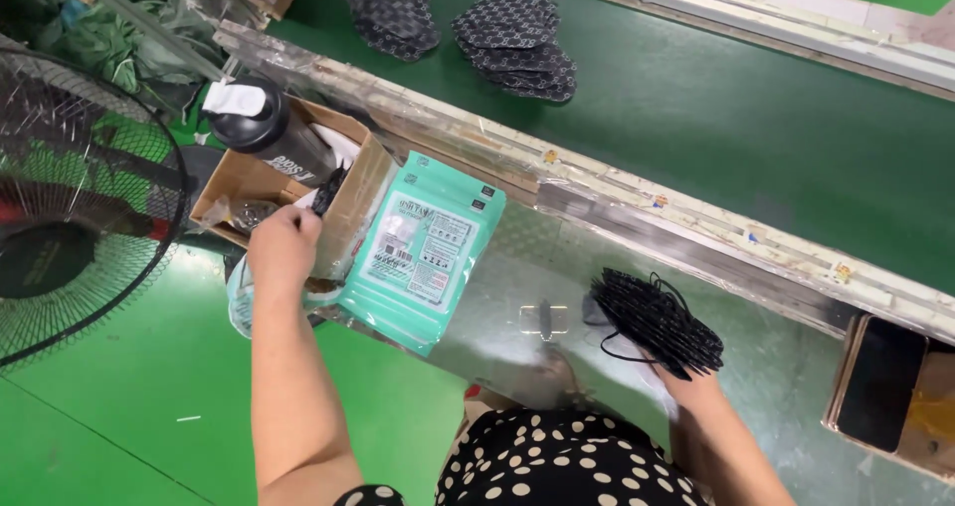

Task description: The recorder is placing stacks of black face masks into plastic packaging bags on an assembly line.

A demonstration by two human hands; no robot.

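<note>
A bright green floor (119, 436) lies under a wire-guarded fan (70, 207), beside a metal worktable (796, 367) and dark green conveyor belt (716, 108).

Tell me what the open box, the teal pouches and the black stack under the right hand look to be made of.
Open box: brown corrugated cardboard, matt, with raw folded flaps.
Teal pouches: glossy plastic film, judging by the sheen and a clear window.
Black stack: thin soft fabric pieces with cord loops, probably non-woven masks; the right hand holds it. The left hand pinches a black piece at the box.
</note>
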